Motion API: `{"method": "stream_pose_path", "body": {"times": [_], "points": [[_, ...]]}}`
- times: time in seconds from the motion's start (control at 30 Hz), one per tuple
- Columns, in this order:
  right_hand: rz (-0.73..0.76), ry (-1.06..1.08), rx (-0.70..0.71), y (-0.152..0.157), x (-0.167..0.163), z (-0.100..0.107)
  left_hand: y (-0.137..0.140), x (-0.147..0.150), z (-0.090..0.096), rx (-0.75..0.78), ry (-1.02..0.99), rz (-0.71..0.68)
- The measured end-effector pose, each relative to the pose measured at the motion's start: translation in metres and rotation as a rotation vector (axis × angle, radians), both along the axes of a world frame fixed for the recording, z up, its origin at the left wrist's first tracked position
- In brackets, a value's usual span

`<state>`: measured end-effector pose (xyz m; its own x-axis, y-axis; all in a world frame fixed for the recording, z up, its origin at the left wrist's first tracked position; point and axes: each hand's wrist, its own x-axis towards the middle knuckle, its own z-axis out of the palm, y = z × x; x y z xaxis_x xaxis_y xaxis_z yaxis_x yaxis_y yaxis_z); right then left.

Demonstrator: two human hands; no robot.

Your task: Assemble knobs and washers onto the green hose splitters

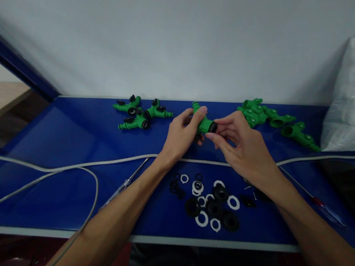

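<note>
My left hand (182,133) is wrapped round a green Y-shaped hose connector (203,124), held above the blue table. At the connector's near right end sits a black ring (212,127). My right hand (241,143) pinches that ring between thumb and fingertips. Below my hands lie several black collars (220,192) and white washers (233,202), with small black rings (198,176) to their left. Further left stand green connectors fitted with black valves (134,121). Bare green connector bodies (254,112) lie in a heap beyond my right hand.
A pale cable (119,160) runs across the blue table (59,133), passing beneath my arms. One screwdriver (127,182) lies by my left forearm, another with a red-and-clear handle (325,210) at the right. A plastic bag (353,104) stands at the far right, against the pale back wall.
</note>
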<state>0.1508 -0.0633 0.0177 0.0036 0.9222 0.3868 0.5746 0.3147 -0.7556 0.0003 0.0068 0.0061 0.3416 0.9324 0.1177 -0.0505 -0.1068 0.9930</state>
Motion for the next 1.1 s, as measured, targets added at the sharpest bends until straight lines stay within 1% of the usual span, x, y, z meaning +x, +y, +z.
{"method": "stream_pose_path", "body": {"times": [0.1,0.13,0.2,0.23,0.3,0.33,0.4,0.47,0.53,0.6,0.67,0.83,0.97,1.1], "points": [[0.036,0.205,-0.107,-0.001,-0.005,0.002,-0.003,0.0,0.003,0.089,-0.006,0.044],[0.054,0.262,-0.141,-0.001,-0.006,0.003,-0.003,0.0,0.004,0.094,-0.013,0.055],[0.064,0.302,-0.202,-0.001,-0.006,0.005,-0.001,-0.001,0.005,0.035,-0.051,0.072],[0.056,0.264,-0.217,-0.001,-0.005,0.006,0.001,-0.002,0.006,-0.02,-0.085,0.083],[0.078,0.073,-0.209,-0.003,-0.005,0.008,0.007,-0.004,0.006,-0.15,-0.167,0.107],[0.12,-0.042,-0.184,-0.005,-0.006,0.009,0.01,-0.005,0.006,-0.218,-0.207,0.111],[0.255,-0.237,-0.122,-0.009,-0.01,0.008,0.015,-0.006,0.006,-0.343,-0.273,0.094],[0.38,-0.356,-0.061,-0.014,-0.017,0.005,0.016,-0.007,0.006,-0.444,-0.32,0.046],[0.438,-0.427,-0.013,-0.019,-0.023,0.0,0.015,-0.006,0.006,-0.497,-0.347,-0.007],[0.458,-0.471,0.005,-0.023,-0.028,-0.005,0.012,-0.006,0.005,-0.512,-0.358,-0.058],[0.472,-0.509,-0.01,-0.025,-0.031,-0.008,0.009,-0.005,0.005,-0.514,-0.36,-0.095],[0.497,-0.57,-0.06,-0.028,-0.035,-0.004,0.009,-0.008,0.006,-0.542,-0.319,-0.145],[0.495,-0.531,-0.091,-0.028,-0.035,-0.001,0.011,-0.01,0.007,-0.564,-0.32,-0.181],[0.505,-0.425,-0.133,-0.027,-0.034,0.0,0.012,-0.011,0.006,-0.583,-0.323,-0.218]]}}
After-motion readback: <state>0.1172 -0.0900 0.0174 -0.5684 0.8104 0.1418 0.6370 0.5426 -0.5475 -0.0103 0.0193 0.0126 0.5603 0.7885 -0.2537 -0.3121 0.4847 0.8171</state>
